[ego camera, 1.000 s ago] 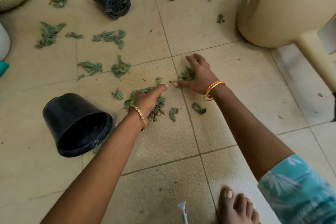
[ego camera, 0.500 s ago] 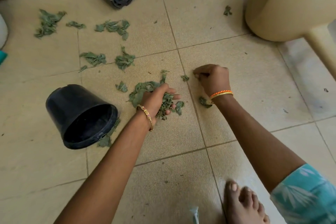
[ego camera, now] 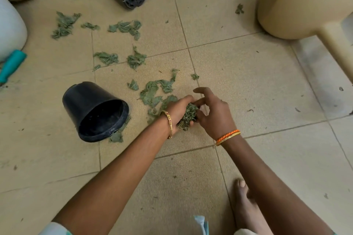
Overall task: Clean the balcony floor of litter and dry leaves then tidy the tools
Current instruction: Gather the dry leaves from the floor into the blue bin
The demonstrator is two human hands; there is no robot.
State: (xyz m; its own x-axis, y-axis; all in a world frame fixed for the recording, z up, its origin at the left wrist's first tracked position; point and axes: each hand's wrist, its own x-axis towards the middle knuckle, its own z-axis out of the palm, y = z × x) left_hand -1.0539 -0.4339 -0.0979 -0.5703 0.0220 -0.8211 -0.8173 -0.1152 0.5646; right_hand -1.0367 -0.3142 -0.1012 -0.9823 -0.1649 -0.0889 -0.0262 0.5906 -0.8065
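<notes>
At frame centre, left hand [ego camera: 178, 112] fingers curl around a leaf clump [ego camera: 188, 114], right hand [ego camera: 214, 112] fingers spread, pressing leaves in; best squeezed firmly before lifting.

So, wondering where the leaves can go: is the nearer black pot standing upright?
No, the black pot lies on its side on the tiled floor, its open mouth facing the camera.

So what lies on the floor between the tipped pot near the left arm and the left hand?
In the head view, loose leaves on tile lie between the pot and the left hand, which grips a bunch.
</notes>
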